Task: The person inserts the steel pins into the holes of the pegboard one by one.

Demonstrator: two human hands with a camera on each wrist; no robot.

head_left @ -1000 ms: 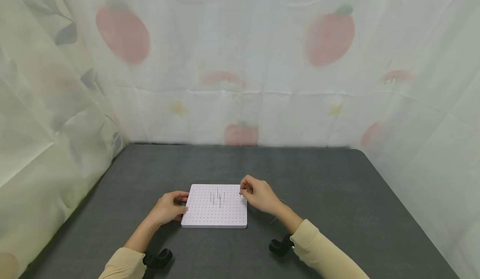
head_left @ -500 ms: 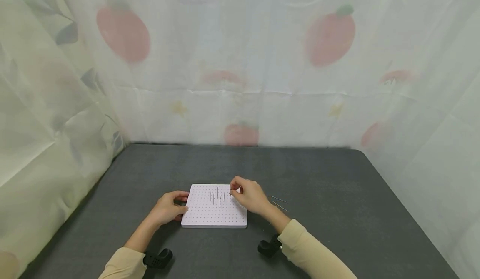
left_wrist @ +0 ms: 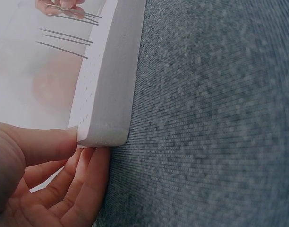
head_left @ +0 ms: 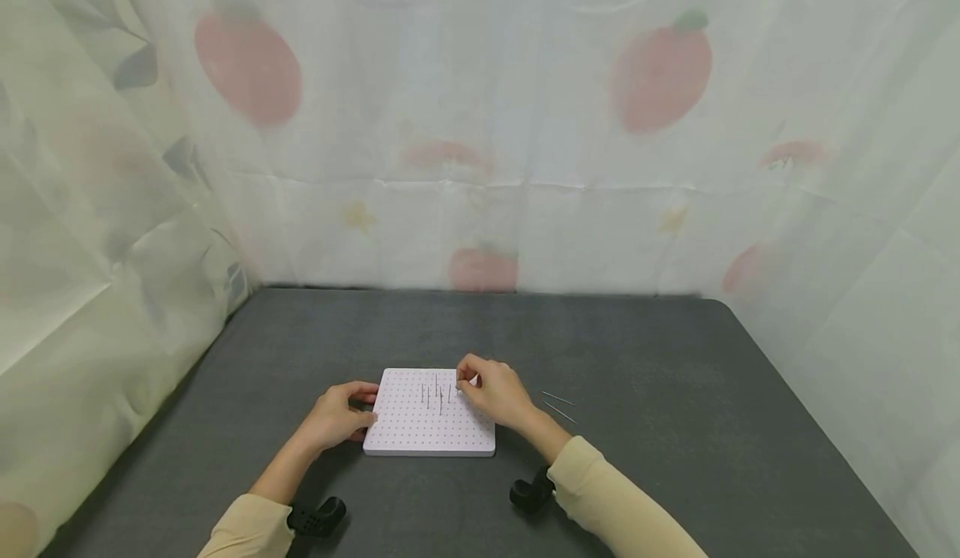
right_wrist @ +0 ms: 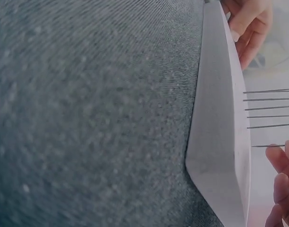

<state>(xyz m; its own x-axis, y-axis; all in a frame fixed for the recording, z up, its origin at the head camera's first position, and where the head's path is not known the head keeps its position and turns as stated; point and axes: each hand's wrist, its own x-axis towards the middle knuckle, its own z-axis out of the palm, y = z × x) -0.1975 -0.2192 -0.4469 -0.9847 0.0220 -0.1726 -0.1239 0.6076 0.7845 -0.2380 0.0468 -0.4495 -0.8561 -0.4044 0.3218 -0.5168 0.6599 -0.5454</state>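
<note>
A white board (head_left: 427,433) with rows of small holes lies on the dark table. Several thin metal pins stand upright near its middle; in the right wrist view one pin (right_wrist: 271,127) is among a row of them. The left hand (head_left: 333,416) grips the board's left edge, its thumb on top and fingers at the side, as the left wrist view also shows at the board's corner (left_wrist: 106,137). Above the board's right part, the right hand (head_left: 498,391) pinches another pin (right_wrist: 259,146) between thumb and forefinger, its tip at or very near the board's surface.
Two loose pins, one of them nearer (head_left: 561,412), lie on the table (head_left: 660,458) right of the board. Pale patterned curtains (head_left: 555,241) hang behind and at both sides. A black wrist device (head_left: 318,518) sits below each hand.
The right hand has moved left from the board's right edge toward the standing pins, uncovering the loose pins on the table. The left hand has stayed on the board.
</note>
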